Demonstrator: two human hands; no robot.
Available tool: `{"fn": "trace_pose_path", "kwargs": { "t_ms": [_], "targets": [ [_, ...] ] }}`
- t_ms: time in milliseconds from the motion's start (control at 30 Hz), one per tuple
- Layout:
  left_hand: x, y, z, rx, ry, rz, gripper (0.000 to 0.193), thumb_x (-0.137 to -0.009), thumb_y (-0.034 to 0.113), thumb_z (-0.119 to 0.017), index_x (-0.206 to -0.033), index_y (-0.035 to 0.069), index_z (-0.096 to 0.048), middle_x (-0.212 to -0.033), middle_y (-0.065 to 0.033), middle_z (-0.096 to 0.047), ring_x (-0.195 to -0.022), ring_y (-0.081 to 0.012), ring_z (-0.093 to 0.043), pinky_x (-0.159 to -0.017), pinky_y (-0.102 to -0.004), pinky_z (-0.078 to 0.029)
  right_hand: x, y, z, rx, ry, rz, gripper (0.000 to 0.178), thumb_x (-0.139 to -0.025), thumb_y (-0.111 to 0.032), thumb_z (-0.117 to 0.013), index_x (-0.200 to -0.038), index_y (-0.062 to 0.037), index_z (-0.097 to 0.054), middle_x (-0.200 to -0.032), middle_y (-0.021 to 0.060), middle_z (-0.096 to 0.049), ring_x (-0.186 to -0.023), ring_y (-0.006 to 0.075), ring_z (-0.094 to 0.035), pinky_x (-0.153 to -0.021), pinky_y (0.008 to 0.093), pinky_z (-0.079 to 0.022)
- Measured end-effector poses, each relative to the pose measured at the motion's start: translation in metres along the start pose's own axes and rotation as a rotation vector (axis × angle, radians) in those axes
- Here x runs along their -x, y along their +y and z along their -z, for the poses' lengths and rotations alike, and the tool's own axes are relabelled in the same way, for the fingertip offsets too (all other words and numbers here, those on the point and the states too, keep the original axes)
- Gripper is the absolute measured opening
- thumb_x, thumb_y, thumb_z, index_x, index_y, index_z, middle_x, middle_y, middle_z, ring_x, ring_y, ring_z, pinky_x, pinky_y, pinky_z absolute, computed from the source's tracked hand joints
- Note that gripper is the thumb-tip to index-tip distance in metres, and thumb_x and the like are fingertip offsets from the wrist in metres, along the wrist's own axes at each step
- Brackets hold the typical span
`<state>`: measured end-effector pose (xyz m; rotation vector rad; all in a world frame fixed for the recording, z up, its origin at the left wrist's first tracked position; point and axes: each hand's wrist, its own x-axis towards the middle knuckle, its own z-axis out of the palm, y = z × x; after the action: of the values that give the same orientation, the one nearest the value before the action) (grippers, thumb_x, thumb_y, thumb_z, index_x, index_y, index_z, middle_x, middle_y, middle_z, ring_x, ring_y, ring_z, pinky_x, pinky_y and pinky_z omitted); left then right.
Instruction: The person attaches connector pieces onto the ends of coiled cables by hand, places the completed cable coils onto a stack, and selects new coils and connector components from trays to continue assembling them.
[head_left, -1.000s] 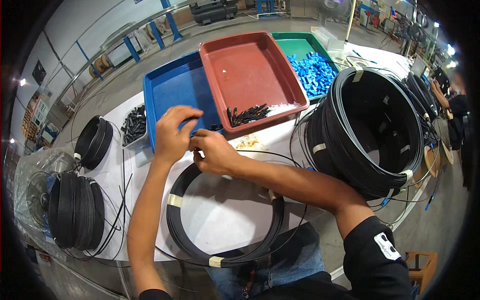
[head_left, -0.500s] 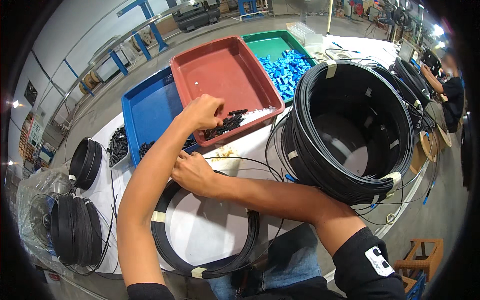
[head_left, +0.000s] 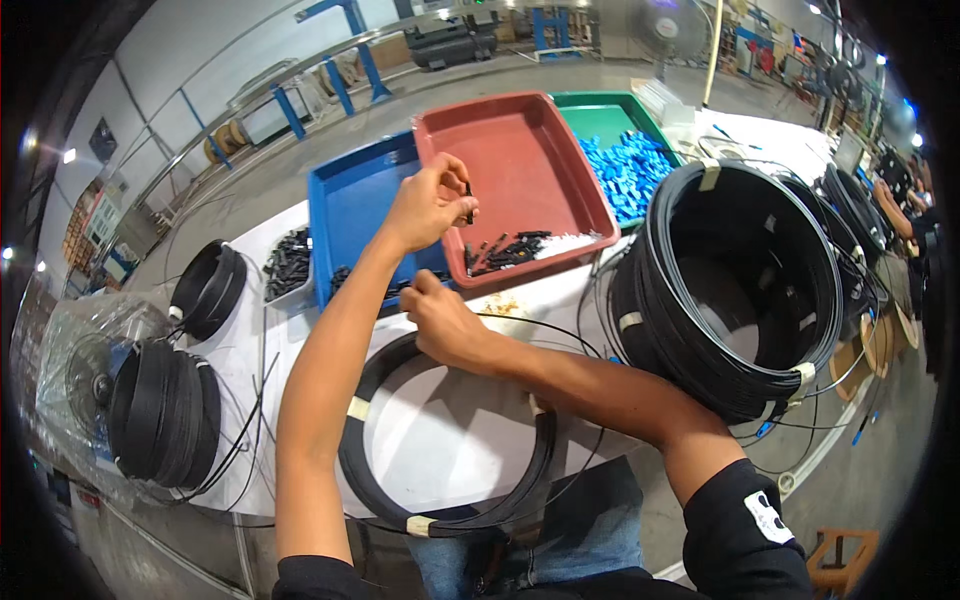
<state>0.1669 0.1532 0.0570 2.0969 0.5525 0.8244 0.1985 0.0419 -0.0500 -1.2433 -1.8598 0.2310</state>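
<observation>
My left hand (head_left: 430,208) is raised over the left edge of the red tray (head_left: 505,165), pinching a small black connector part (head_left: 469,203) between thumb and fingers. Below it, my right hand (head_left: 452,322) is closed at the upper rim of a black cable coil (head_left: 350,455) that lies on the white table. A thin black cable (head_left: 525,322) runs up to this hand and seems held in it; the fingertips are partly hidden. Loose black parts (head_left: 510,252) and small white pieces (head_left: 568,243) lie in the near end of the red tray.
A blue tray (head_left: 350,200) sits left of the red one, a green tray (head_left: 580,105) with blue pieces (head_left: 630,170) behind it. A tall cable coil stack (head_left: 650,330) stands at right, smaller coils (head_left: 165,415) at left. A wooden stool (head_left: 845,560) stands lower right; another person (head_left: 895,205) is at far right.
My left hand has lifted away from the black parts in the red tray and now shows one between its fingers. My right hand stays closed near the coil. The whole view has shifted.
</observation>
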Motion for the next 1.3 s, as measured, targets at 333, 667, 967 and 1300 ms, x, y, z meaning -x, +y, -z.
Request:
{"fn": "trace_pose_path", "kwargs": {
  "t_ms": [333,667,967,1300],
  "targets": [
    [0.152,-0.014,0.067,0.311,0.457,-0.085,0.041,-0.093,0.010,-0.069,-0.129,0.003,-0.052,-0.111,-0.0142,-0.067,-0.090,-0.0191,-0.069,-0.078,-0.0276,-0.055,-0.018,0.020,0.054,-0.050,-0.210,-0.201,0.016,-0.074,-0.006,-0.061,-0.085,-0.0015,-0.071,-0.090,0.0203,-0.071,-0.091,0.0363,-0.068,-0.083,0.0457,-0.053],
    [0.200,-0.062,0.064,0.382,0.553,-0.096,0.043,-0.090,0.006,-0.070,-0.130,0.003,-0.054,-0.107,-0.0108,-0.064,-0.087,-0.0154,-0.066,-0.076,-0.0288,-0.059,-0.011,-0.004,0.050,-0.018,-0.060,-0.331,0.017,-0.077,-0.009,-0.062,-0.087,0.0028,-0.071,-0.087,0.0219,-0.070,-0.078,0.0304,-0.071,-0.075,0.0367,-0.054],
    [0.203,-0.068,0.056,0.239,0.557,-0.046,0.026,-0.085,-0.003,-0.073,-0.106,0.001,-0.057,-0.098,-0.0133,-0.069,-0.086,-0.0165,-0.069,-0.071,-0.0280,-0.058,-0.011,0.005,0.038,-0.238,0.096,-0.207,0.021,-0.081,-0.011,-0.062,-0.091,0.0039,-0.072,-0.084,0.0117,-0.063,-0.069,0.0156,-0.062,-0.067,0.0286,-0.050],
    [0.206,-0.036,0.042,0.046,0.503,-0.187,0.053,-0.084,-0.007,-0.071,-0.123,0.004,-0.037,-0.101,-0.0184,-0.071,-0.090,-0.0160,-0.068,-0.083,-0.0277,-0.053,-0.018,-0.018,0.048,-0.371,-0.190,-0.157,0.013,-0.088,-0.002,-0.067,-0.099,0.0027,-0.071,-0.084,0.0030,-0.065,-0.074,0.0071,-0.059,-0.065,0.0226,-0.049]
  ]
}}
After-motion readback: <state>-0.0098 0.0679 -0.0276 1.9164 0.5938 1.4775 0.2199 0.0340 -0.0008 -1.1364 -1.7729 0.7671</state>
